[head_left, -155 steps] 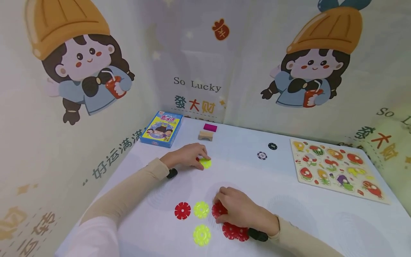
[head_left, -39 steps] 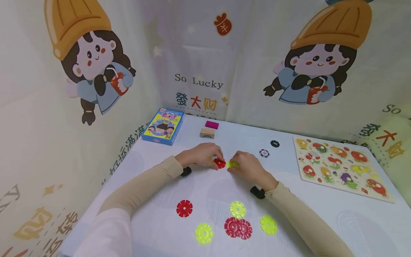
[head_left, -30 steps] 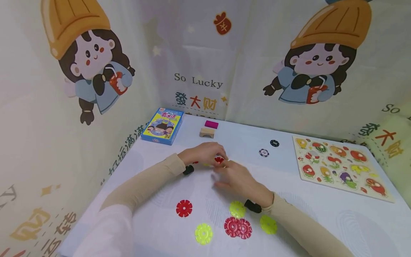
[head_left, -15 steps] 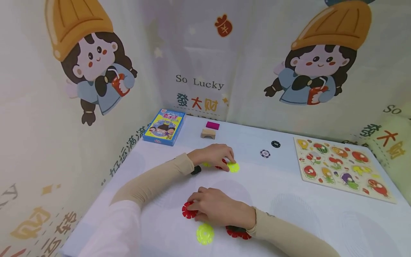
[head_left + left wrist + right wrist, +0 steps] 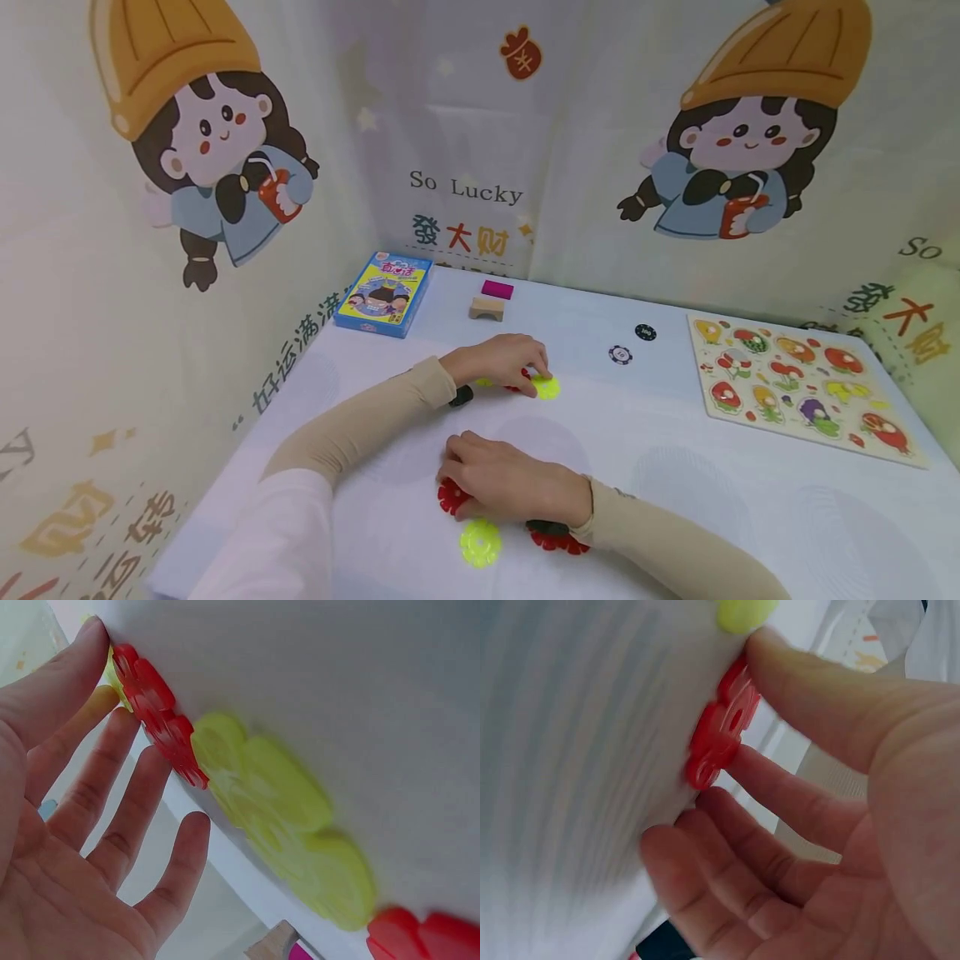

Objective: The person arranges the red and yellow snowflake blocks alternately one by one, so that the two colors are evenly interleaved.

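Note:
My left hand [image 5: 501,362] pinches a yellow snowflake disc [image 5: 551,389] at the right end of a row on the table, thumb and index finger at its edges. In the left wrist view, the row continues with a red disc [image 5: 154,712], another yellow disc [image 5: 277,802] and a red one [image 5: 405,937]. Nearer the front, my right hand [image 5: 498,479] pinches a single red snowflake disc [image 5: 727,720] between thumb and index finger, low at the tabletop. Just in front of it lies a loose yellow disc [image 5: 480,543]. Overlapping red discs [image 5: 558,546] are partly hidden beneath my right wrist.
At the back left lies a blue-and-yellow card box [image 5: 384,293]. Beside it are a wooden arch block [image 5: 487,309] and a magenta block [image 5: 497,289]. A black chip [image 5: 646,332] and a white chip [image 5: 621,355] lie near a fruit puzzle board [image 5: 806,387] at right.
My right hand has left a yellow disc at the row, drawn back toward the front and gripped the loose red disc, shifting it slightly right. My left hand has moved right onto that yellow disc.

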Demonstrator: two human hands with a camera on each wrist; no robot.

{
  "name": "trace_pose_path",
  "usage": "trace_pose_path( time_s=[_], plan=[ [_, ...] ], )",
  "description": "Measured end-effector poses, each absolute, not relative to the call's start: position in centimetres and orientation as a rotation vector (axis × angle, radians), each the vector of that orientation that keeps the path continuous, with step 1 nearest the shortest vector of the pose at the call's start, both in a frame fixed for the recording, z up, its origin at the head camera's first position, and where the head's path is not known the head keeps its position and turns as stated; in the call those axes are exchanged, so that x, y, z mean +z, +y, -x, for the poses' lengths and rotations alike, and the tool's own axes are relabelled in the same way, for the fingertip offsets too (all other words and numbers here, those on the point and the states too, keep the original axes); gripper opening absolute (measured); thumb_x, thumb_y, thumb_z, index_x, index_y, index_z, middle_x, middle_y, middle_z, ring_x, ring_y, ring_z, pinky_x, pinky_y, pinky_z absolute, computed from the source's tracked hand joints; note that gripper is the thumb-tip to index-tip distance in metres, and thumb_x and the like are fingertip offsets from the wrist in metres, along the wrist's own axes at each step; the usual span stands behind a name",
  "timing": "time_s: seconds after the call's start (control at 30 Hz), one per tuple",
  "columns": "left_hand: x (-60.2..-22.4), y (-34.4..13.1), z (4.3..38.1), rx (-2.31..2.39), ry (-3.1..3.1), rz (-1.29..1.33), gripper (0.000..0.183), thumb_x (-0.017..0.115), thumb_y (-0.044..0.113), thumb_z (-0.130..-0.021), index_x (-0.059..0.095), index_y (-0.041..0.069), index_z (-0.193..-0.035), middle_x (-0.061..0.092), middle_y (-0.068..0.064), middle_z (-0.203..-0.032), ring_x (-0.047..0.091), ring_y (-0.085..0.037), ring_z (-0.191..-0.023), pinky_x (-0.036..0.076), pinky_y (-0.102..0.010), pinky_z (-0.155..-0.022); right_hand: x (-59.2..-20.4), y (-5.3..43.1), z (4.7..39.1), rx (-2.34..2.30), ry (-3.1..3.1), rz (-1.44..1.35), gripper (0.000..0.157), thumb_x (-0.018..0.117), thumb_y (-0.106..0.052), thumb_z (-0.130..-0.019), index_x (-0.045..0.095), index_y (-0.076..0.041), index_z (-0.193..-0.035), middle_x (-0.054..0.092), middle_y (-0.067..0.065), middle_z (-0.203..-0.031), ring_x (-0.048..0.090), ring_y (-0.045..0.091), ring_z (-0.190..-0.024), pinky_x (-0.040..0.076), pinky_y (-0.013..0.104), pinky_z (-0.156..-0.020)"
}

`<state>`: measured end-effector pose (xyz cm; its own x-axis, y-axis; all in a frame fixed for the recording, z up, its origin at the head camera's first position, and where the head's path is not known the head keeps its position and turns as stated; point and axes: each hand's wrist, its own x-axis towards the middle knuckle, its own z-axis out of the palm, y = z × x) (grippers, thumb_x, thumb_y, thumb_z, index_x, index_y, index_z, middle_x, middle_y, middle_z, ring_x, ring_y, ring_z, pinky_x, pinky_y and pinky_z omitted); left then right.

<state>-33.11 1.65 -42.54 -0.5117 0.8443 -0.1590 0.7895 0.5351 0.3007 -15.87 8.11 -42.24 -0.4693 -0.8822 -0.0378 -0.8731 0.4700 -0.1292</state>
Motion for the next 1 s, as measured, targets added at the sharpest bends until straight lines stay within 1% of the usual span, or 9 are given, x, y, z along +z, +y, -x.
trace_pose_path(
  time_s=[0.07,0.2,0.3,0.4,0.57,0.67,0.87,0.93,1.0],
  plan=[
    [-42.61,1.73,33.2,0.277,2.49,-1.355,0.043,0.073,0.042,-0.079,0.065,0.032,-0.12,0.059,0.012,-0.118,0.051,-0.008,-0.11,0.042,-0.028,-0.096,-42.2,8.18,15.74,-0.13,2.614,1.578,0.033,0.069,-0.042,-0.084,0.062,-0.021,-0.108,0.054,-0.007,-0.104,0.047,0.004,-0.093,0.044,0.012,-0.078],
    [-42.7,1.74,33.31,0.284,2.486,-1.344,0.042,0.073,0.043,-0.079,0.065,0.034,-0.119,0.059,0.013,-0.118,0.051,-0.007,-0.11,0.042,-0.029,-0.096,-42.22,8.27,15.49,-0.141,2.645,1.631,0.021,0.068,-0.037,-0.084,0.066,-0.023,-0.1,0.058,-0.009,-0.096,0.051,0.002,-0.083,0.044,0.011,-0.072],
    [-42.67,1.7,33.34,0.304,2.482,-1.349,0.042,0.074,0.042,-0.078,0.066,0.033,-0.118,0.059,0.013,-0.118,0.051,-0.007,-0.11,0.043,-0.029,-0.095,-42.26,8.41,15.33,-0.166,2.659,1.656,0.015,0.067,-0.032,-0.081,0.068,-0.025,-0.094,0.061,-0.008,-0.095,0.054,0.002,-0.08,0.045,0.011,-0.069],
    [-42.67,1.64,33.38,0.325,2.481,-1.351,0.041,0.075,0.042,-0.078,0.067,0.033,-0.118,0.06,0.013,-0.116,0.051,-0.007,-0.107,0.043,-0.028,-0.094,-42.28,8.63,15.3,-0.189,2.647,1.663,0.016,0.067,-0.031,-0.08,0.069,-0.024,-0.094,0.061,-0.007,-0.097,0.054,0.003,-0.082,0.044,0.012,-0.069],
    [-42.69,1.66,33.38,0.341,2.481,-1.338,0.042,0.075,0.041,-0.078,0.067,0.033,-0.117,0.06,0.014,-0.114,0.05,-0.006,-0.104,0.042,-0.028,-0.093,-42.31,8.92,15.47,-0.214,2.611,1.66,0.021,0.069,-0.034,-0.082,0.07,-0.023,-0.1,0.061,-0.007,-0.101,0.054,0.004,-0.085,0.046,0.013,-0.075],
    [-42.7,1.66,33.37,0.34,2.48,-1.333,0.041,0.075,0.042,-0.078,0.067,0.034,-0.117,0.06,0.014,-0.114,0.05,-0.006,-0.105,0.042,-0.028,-0.093,-42.29,8.78,15.49,-0.232,2.607,1.629,0.02,0.07,-0.035,-0.08,0.07,-0.024,-0.097,0.06,-0.008,-0.097,0.053,0.002,-0.081,0.044,0.012,-0.071],
    [-42.71,1.69,33.42,0.316,2.483,-1.348,0.042,0.074,0.042,-0.079,0.066,0.034,-0.119,0.06,0.013,-0.115,0.051,-0.006,-0.105,0.043,-0.027,-0.093,-42.32,8.36,15.39,-0.128,2.718,1.614,0.015,0.068,-0.034,-0.069,0.067,-0.03,-0.084,0.055,-0.01,-0.087,0.044,0.001,-0.063,0.034,0.014,-0.054],
    [-42.66,1.68,33.42,0.319,2.48,-1.345,0.042,0.074,0.041,-0.079,0.066,0.033,-0.119,0.06,0.013,-0.115,0.051,-0.006,-0.104,0.043,-0.027,-0.092,-42.21,8.35,15.41,-0.106,2.728,1.624,0.014,0.068,-0.031,-0.067,0.067,-0.03,-0.081,0.055,-0.009,-0.087,0.043,0.001,-0.061,0.033,0.014,-0.052],
    [-42.65,1.66,33.45,0.324,2.477,-1.342,0.042,0.075,0.041,-0.078,0.066,0.033,-0.119,0.06,0.013,-0.114,0.051,-0.006,-0.103,0.043,-0.027,-0.091,-41.99,8.4,15.52,-0.108,2.699,1.615,0.013,0.068,-0.029,-0.069,0.067,-0.029,-0.082,0.056,-0.009,-0.089,0.044,0.001,-0.063,0.035,0.013,-0.054]
  ],
)
